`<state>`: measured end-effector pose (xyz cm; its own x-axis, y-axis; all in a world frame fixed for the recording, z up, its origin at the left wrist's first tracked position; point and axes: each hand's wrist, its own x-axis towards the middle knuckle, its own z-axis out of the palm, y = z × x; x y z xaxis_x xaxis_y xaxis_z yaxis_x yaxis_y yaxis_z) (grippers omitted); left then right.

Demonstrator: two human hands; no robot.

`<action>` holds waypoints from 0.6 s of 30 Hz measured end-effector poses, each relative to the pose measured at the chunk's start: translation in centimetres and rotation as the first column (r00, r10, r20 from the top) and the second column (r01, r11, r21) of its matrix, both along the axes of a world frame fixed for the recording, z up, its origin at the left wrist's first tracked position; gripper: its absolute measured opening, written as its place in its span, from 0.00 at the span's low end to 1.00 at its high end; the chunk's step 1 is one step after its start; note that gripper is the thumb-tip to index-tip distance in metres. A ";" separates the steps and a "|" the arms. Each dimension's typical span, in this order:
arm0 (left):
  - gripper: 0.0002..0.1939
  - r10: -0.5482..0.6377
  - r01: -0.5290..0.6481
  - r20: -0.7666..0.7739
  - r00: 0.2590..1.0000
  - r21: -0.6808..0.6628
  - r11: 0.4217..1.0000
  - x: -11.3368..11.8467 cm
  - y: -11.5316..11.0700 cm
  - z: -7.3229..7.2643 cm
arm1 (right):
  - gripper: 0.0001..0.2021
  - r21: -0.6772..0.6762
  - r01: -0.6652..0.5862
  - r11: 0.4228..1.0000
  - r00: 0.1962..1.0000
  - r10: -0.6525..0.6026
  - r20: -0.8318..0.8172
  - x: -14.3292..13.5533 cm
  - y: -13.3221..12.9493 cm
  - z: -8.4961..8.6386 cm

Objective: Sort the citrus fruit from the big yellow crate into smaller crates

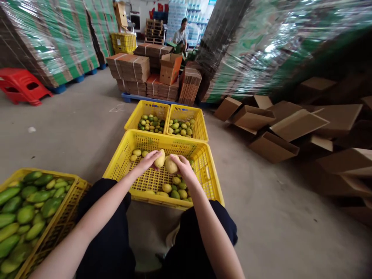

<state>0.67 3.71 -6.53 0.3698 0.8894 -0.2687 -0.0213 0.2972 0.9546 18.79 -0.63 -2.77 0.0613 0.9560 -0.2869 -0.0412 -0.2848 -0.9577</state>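
Note:
My left hand (pixel 149 160) is closed around a yellow mango (pixel 160 159), held above the large yellow crate (pixel 157 136). Close beside it, my right hand (pixel 183 164) grips a second, rounder yellow mango (pixel 171 165). The two fruits are side by side, almost touching. Below them in the crate, a few yellow mangoes (pixel 136 152) lie at the far left corner. Green and yellow mangoes (pixel 176 193) are gathered at the near right, partly hidden by my right forearm. The perforated crate floor shows between the groups.
Two smaller yellow crates (pixel 167 121) with mixed mangoes stand just beyond. At my left is a full crate of green mangoes (pixel 31 205). Bundled cardboard (pixel 132 68) sits on a blue pallet ahead, a person (pixel 180 37) behind it. Open boxes (pixel 273 147) lie right; a red stool (pixel 24 85) stands left.

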 end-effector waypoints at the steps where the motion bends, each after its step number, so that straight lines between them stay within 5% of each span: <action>1: 0.32 -0.008 0.007 -0.005 1.000 -0.061 0.998 0.0 0.1 0.0 | 0.22 -0.079 -0.015 0.997 0.997 0.008 -0.080 -0.2 0.2 -0.2; 6: 0.28 -0.008 0.009 0.005 1.000 -0.141 0.990 0.4 0.3 -0.3 | 0.20 -0.287 -0.090 0.954 0.947 -0.007 -0.321 -0.4 1.0 -1.3; 10: 0.24 -0.002 0.002 0.000 1.000 -0.106 0.994 0.8 0.7 -0.4 | 0.20 -0.237 -0.066 0.969 0.968 0.004 -0.252 -0.1 1.2 -1.7; 13: 0.23 0.065 -0.061 -0.025 0.998 0.110 0.992 1.1 0.7 -0.4 | 0.24 -0.080 0.105 0.991 0.993 -0.109 -0.044 -0.2 1.2 -1.5; 15: 0.26 0.122 -0.095 -0.053 0.991 0.362 0.927 1.1 0.6 -0.6 | 0.29 0.142 0.198 0.970 0.968 -0.217 0.128 -0.4 1.2 -1.2; 18: 0.26 0.165 -0.134 -0.014 0.986 0.522 0.843 0.9 0.4 -0.9 | 0.29 0.546 0.110 0.831 0.857 -0.357 0.371 -0.7 1.4 -1.0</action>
<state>1.55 4.14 -7.43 0.2197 0.9482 0.2297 0.0324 -0.2424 0.9696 18.10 0.78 -3.82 0.3018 0.8949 0.3287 0.4149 0.1871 -0.8904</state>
